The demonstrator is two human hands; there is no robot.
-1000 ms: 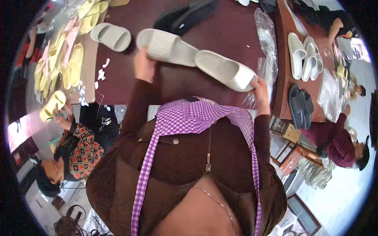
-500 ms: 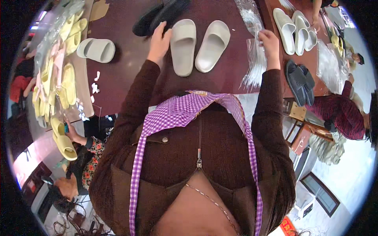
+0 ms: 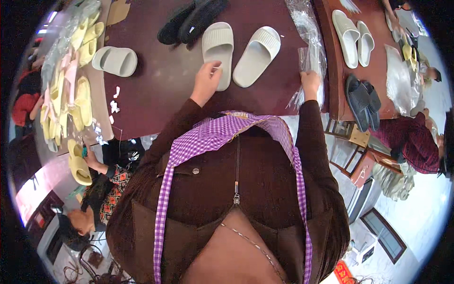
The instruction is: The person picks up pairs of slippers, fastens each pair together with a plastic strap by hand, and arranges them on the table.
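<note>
Left grey slipper [image 3: 219,52] and right grey slipper [image 3: 257,57] lie side by side on the maroon table [image 3: 151,102]. My left hand [image 3: 206,83] is half curled at the former's heel, grip unclear. My right hand [image 3: 310,82] curls over clear plastic sleeves [image 3: 310,59]; cannot tell whether I pinch any.

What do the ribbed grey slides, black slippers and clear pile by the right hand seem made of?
Ribbed grey slides: probably moulded foam or rubber, mostly matt, evenly coloured, no stitching visible. Black slippers: perhaps plush fabric; dull, fuzzy-edged. Clear pile: likely thin plastic film, glossy and creased.
</note>
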